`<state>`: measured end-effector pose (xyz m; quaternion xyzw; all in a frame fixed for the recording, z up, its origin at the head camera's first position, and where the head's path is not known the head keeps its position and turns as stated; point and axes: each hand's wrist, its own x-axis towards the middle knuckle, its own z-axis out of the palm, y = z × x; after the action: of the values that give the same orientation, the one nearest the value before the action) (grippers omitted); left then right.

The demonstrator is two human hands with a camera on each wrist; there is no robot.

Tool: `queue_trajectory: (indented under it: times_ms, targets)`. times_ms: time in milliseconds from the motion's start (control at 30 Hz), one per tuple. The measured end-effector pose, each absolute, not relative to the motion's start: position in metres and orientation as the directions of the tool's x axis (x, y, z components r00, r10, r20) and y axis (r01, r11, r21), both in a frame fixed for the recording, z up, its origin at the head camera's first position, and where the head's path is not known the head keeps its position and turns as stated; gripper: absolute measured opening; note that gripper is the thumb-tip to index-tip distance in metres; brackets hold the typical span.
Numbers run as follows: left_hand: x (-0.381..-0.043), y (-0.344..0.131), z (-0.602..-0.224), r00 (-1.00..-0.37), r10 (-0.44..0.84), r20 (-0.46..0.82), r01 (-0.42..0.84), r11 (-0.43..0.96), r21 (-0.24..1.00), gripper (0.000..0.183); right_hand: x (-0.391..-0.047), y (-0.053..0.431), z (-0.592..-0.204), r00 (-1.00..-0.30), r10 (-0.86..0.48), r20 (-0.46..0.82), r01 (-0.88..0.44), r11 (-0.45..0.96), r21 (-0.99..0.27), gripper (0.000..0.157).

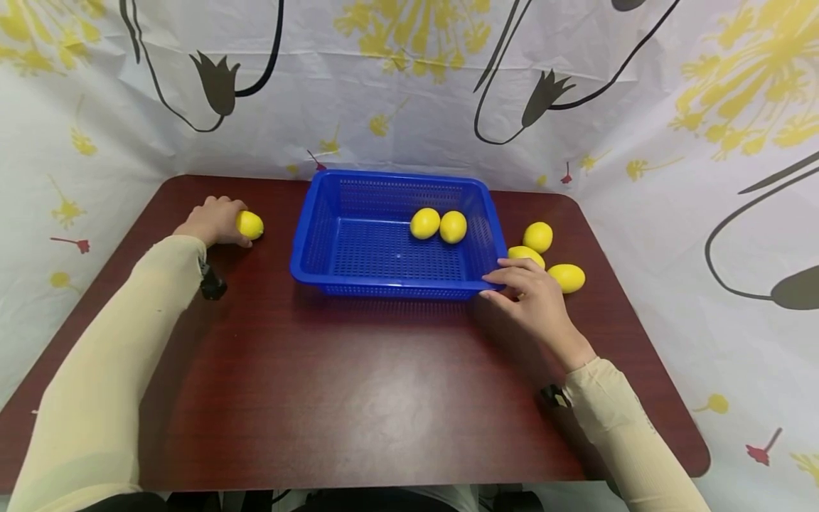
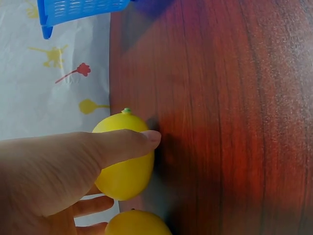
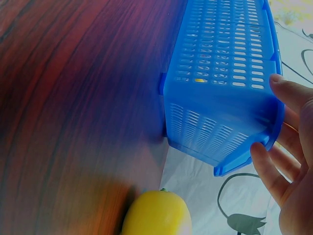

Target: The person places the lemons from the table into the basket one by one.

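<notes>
At the table's left side my left hand [image 1: 214, 220] grips a yellow lemon [image 1: 249, 225]. The left wrist view shows the thumb across this lemon [image 2: 124, 176], with the other fingers partly hidden behind it. Just below it in that view lies a second lemon [image 2: 139, 224]. A blue perforated plastic basket [image 1: 397, 283] stands at the back middle of the table, holding two lemons [image 1: 425, 223] in its right half. My right hand [image 1: 534, 295] holds the rim at the basket's front right corner, thumb and fingers around the edge [image 3: 279, 115].
Three lemons [image 1: 566, 278] lie on the table right of the basket, close to my right hand; one is partly hidden by it. The dark red wooden table [image 1: 358, 398] meets a patterned white cloth [image 1: 409, 121] at its back and sides.
</notes>
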<state>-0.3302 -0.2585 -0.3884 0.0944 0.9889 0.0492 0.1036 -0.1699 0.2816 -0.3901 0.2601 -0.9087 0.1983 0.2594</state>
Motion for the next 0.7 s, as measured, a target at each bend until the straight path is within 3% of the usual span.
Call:
queue_trajectory:
  times_ms: [700]
  targets:
    - [-0.3326, -0.2558, -0.3909, -0.975, 0.204, -0.092, 0.194, 0.976, 0.102, 0.069, -0.1711, 0.2814, -0.3907, -0.723, -0.368, 0.585, -0.578, 0.785, -0.221, 0.031]
